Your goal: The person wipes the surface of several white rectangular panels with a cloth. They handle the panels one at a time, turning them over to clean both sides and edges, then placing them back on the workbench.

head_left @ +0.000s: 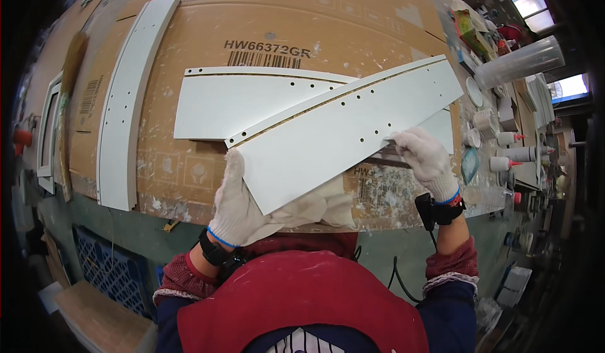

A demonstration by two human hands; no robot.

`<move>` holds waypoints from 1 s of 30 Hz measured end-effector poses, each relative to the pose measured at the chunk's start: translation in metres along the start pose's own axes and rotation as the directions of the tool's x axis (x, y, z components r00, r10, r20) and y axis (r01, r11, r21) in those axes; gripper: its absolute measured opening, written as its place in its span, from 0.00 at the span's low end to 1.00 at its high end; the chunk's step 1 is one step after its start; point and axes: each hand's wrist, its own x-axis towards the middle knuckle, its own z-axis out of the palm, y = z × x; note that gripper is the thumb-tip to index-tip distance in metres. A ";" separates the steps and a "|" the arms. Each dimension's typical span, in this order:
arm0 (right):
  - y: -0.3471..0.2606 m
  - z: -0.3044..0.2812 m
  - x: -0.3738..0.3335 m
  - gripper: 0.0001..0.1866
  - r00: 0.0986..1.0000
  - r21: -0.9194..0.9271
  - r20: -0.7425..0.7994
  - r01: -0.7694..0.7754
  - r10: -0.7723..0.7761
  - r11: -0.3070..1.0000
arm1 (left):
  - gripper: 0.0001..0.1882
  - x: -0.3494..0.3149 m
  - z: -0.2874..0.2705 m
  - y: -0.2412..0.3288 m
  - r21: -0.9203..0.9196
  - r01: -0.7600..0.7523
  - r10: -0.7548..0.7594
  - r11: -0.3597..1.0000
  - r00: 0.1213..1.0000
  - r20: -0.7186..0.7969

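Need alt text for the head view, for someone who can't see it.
Gloved left hand and right hand hold a drilled white panel at an angle over a second white panel on cardboard. A third white panel lies left; red-nozzled bottles stand at right.

Upper drilled panel is showing a smooth, semi-matt wht. coating, w/ rougher brn. wood-fibre-like mat'l exposed in its edge groove. Lower drilled panel & long side panel are looking the same, smooth wht. surf. Cardboard sheet is lying matt, brn., papery, its surf. speckled w/ wht. residue. L-hand glove & R-hand glove are showing matt knit cloth, slightly fuzzy. Crumpled rag is looking like soft, matt cloth. Squeeze bottle is showing smooth wht. plastic; pallet, blue plastic lattice.
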 end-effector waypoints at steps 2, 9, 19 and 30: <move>0.001 0.001 -0.001 0.15 1.000 0.010 -0.028 0.001 0.000 1.000 | 0.35 0.001 -0.001 -0.001 -0.015 -0.010 0.009 1.000 1.000 -0.017; -0.003 -0.001 0.000 0.15 0.999 0.028 -0.045 0.007 -0.006 1.000 | 0.36 0.000 -0.002 -0.001 -0.049 -0.016 0.015 0.999 1.000 -0.009; -0.026 0.015 -0.004 0.13 0.994 0.012 -0.030 0.105 -0.105 0.994 | 0.35 0.000 0.000 -0.002 -0.007 -0.035 0.035 0.999 0.999 -0.012; -0.037 0.030 0.002 0.08 0.947 -0.201 -0.288 -0.208 0.145 0.957 | 0.34 -0.001 -0.010 -0.004 -0.058 -0.026 0.022 0.998 0.997 -0.077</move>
